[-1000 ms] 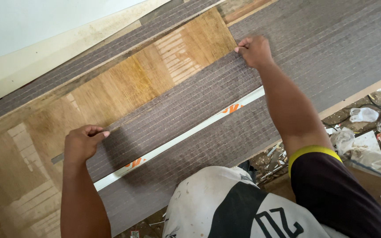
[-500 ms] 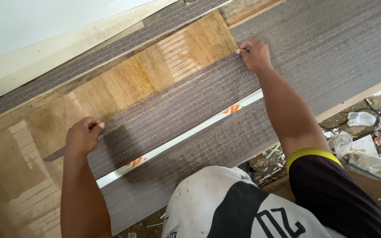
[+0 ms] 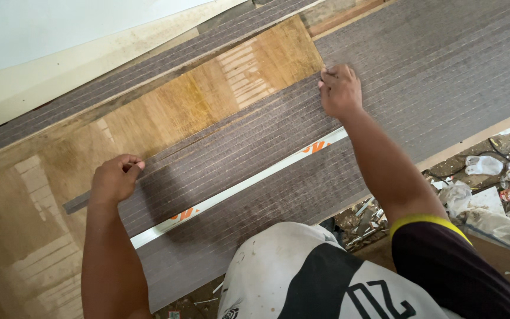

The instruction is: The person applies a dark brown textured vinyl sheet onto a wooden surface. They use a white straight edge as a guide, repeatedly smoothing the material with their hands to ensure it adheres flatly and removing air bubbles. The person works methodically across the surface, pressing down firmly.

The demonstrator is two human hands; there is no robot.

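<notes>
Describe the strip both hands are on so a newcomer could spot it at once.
Start at the big wooden board with bare, glue-stained brown patches. Across its middle runs a long dark grey ribbed strip, slanting up to the right, with the left hand at its lower end and the right hand at its upper end. Unlike the other grey sheets, a white tape line borders its near edge.

Bare plywood (image 3: 208,106) lies open beyond the strip (image 3: 231,147), while rubble (image 3: 491,183) crowds the floor off the board's right edge.

Both arms outstretched, left hand (image 3: 115,179) loosely curled, right hand (image 3: 340,90) palm-down with fingers bent.
</notes>
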